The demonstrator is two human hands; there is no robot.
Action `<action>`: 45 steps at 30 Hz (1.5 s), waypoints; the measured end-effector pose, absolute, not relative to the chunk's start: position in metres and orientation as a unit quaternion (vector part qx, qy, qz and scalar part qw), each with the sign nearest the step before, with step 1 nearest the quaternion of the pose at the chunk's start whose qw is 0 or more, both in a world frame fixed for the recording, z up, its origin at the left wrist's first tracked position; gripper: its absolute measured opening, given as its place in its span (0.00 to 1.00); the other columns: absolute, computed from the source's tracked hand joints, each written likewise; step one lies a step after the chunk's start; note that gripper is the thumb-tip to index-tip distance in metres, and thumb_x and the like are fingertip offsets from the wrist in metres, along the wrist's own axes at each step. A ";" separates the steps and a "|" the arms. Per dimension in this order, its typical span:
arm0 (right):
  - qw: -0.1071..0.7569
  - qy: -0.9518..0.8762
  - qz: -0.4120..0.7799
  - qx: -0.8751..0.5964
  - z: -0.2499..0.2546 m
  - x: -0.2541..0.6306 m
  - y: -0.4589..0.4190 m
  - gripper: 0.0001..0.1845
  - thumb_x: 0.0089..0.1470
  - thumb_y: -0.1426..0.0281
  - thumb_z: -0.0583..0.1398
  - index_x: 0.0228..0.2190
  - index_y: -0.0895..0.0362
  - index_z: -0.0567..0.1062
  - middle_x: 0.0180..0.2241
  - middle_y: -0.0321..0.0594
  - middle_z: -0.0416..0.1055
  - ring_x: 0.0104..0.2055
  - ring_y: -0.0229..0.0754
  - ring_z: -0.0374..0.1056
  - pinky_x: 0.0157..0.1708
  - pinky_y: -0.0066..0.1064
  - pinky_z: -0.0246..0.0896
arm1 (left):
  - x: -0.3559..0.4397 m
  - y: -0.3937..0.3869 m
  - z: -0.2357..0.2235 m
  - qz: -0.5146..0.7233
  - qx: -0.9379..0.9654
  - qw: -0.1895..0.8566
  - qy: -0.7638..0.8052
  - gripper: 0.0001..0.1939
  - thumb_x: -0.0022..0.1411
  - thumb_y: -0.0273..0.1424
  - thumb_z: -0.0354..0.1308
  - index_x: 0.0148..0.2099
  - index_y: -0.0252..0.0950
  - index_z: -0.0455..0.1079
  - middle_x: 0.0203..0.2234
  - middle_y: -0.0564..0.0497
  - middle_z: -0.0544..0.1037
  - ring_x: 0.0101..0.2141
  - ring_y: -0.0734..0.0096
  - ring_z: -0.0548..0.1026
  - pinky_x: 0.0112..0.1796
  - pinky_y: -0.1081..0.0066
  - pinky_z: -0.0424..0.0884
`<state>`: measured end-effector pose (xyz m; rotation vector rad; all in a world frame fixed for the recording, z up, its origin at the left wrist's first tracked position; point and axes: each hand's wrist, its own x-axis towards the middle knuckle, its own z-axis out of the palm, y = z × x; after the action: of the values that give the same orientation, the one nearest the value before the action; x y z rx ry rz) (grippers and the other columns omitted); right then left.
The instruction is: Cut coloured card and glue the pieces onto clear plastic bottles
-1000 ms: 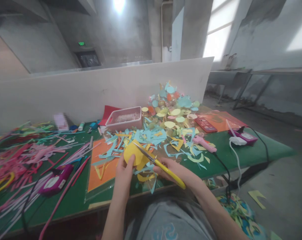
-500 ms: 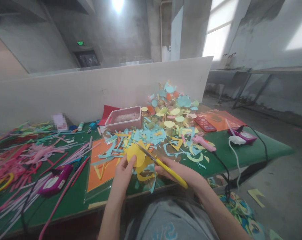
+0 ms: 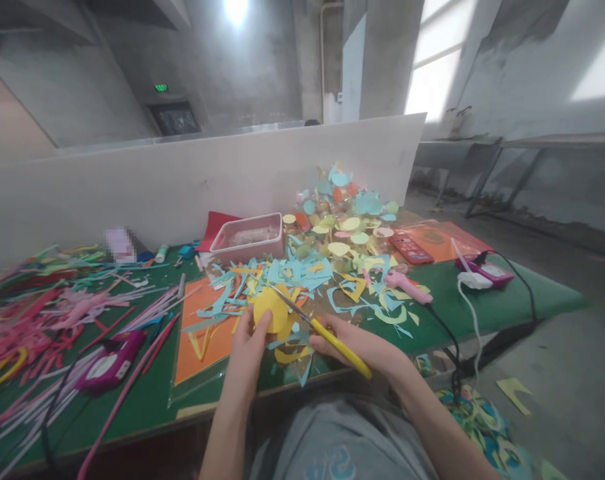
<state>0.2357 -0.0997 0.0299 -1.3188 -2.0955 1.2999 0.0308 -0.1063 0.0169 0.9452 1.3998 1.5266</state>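
Near side: the left hand [image 3: 251,337] pinches the yellow paper [image 3: 272,312], thumb on its face and fingers curled behind. The right hand [image 3: 349,339] is closed around the scissors [image 3: 341,349], blades angled far and left against the sheet; the gap between them cannot be made out. The paper is held between the hands, above the near part of the green surface [image 3: 542,293], just right of an orange sheet [image 3: 202,343]. Compared with one second ago, it sits slightly farther right and presents a rounder face, the scissors nearly unmoved; in my judgement, the left hand is turning it to feed the cut. Beyond lie blue scraps [image 3: 295,272], with a pink glue gun [image 3: 409,288] to the right. Farther off stand a pink tray [image 3: 252,252] and a heap of paper discs [image 3: 351,223]. Above the far white panel [image 3: 147,193], a dark shape [image 3: 312,123] has newly appeared, unidentified.
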 end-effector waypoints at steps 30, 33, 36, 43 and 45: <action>0.177 -0.734 0.475 -0.453 0.033 0.234 -0.102 0.25 0.53 0.46 0.59 0.33 0.56 0.68 0.25 0.32 0.64 0.28 0.37 0.58 0.30 0.29 0.54 | 0.015 -0.105 0.014 0.564 0.391 0.396 0.610 0.36 0.47 0.52 0.66 0.54 0.35 0.70 0.41 0.43 0.79 0.35 0.62 0.78 0.30 0.71 0.74; 0.168 -0.742 0.468 -0.449 0.036 0.235 -0.103 0.25 0.53 0.46 0.58 0.35 0.56 0.68 0.26 0.33 0.66 0.29 0.39 0.60 0.31 0.30 0.55 | 0.014 -0.106 0.018 0.556 0.391 0.396 0.617 0.39 0.46 0.53 0.66 0.56 0.34 0.70 0.44 0.42 0.79 0.37 0.63 0.77 0.30 0.73 0.72; 0.150 -0.748 0.457 -0.458 0.036 0.237 -0.104 0.26 0.54 0.47 0.58 0.39 0.56 0.68 0.29 0.35 0.69 0.30 0.40 0.62 0.31 0.31 0.56 | 0.016 -0.109 0.022 0.553 0.393 0.397 0.618 0.41 0.45 0.54 0.66 0.56 0.33 0.70 0.44 0.41 0.79 0.37 0.63 0.78 0.30 0.74 0.72; 0.162 -0.758 0.448 -0.447 0.032 0.238 -0.104 0.25 0.54 0.47 0.59 0.40 0.56 0.69 0.32 0.38 0.71 0.32 0.42 0.65 0.35 0.32 0.60 | 0.019 -0.111 0.024 0.557 0.407 0.398 0.604 0.36 0.44 0.53 0.67 0.50 0.35 0.74 0.41 0.43 0.80 0.35 0.61 0.78 0.30 0.72 0.72; 0.168 -0.756 0.446 -0.449 0.031 0.237 -0.103 0.24 0.55 0.48 0.59 0.38 0.56 0.70 0.31 0.37 0.70 0.30 0.40 0.63 0.34 0.32 0.59 | 0.020 -0.111 0.025 0.559 0.408 0.401 0.601 0.34 0.45 0.52 0.67 0.49 0.35 0.74 0.38 0.44 0.81 0.34 0.62 0.78 0.29 0.72 0.71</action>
<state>0.2371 -0.1028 0.0313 -1.2776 -2.1494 1.2679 0.0202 -0.1107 0.0245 1.0306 1.5191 1.4122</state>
